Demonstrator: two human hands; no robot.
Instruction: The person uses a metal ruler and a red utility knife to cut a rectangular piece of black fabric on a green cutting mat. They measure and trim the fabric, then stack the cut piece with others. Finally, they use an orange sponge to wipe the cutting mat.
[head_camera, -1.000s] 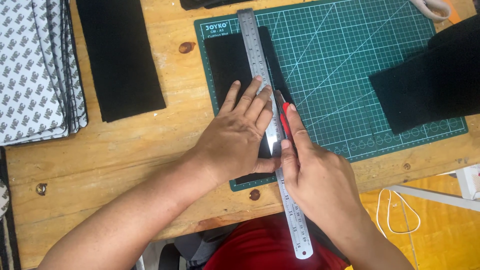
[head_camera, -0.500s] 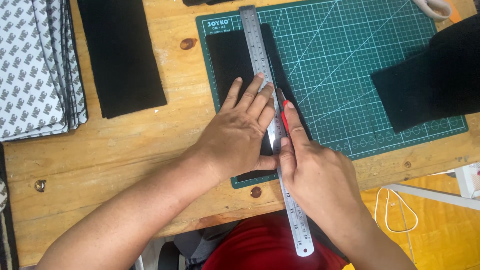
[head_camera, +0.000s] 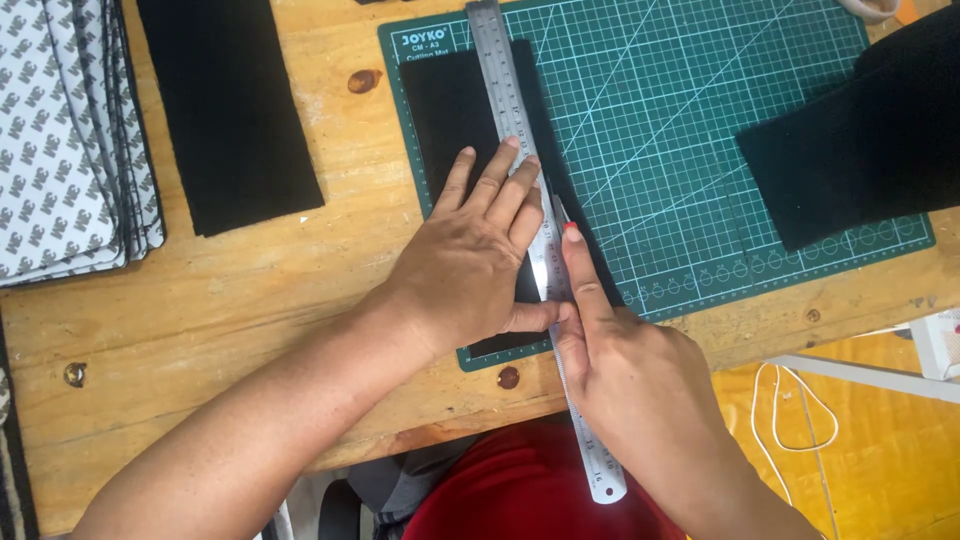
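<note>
My left hand (head_camera: 470, 255) lies flat, fingers spread, pressing a long steel ruler (head_camera: 510, 110) onto a black strip of fabric (head_camera: 450, 105) on the green cutting mat (head_camera: 680, 120). My right hand (head_camera: 625, 365) is closed around a small cutter with a red tip (head_camera: 567, 228), its blade set against the ruler's right edge, index finger stretched along the tool. Most of the cutter is hidden in the hand. The ruler's near end (head_camera: 605, 480) juts out past the table edge.
A second black fabric strip (head_camera: 225, 110) lies on the wooden table (head_camera: 250, 290) left of the mat. A stack of patterned grey-white sheets (head_camera: 60, 140) sits at the far left. A larger black fabric piece (head_camera: 850, 140) covers the mat's right side. White cable (head_camera: 790, 420) lies on the yellow floor.
The right hand with the cutter has slid slightly along the ruler's edge; the left hand stays pressed on the ruler. The camera view has shifted a little.
</note>
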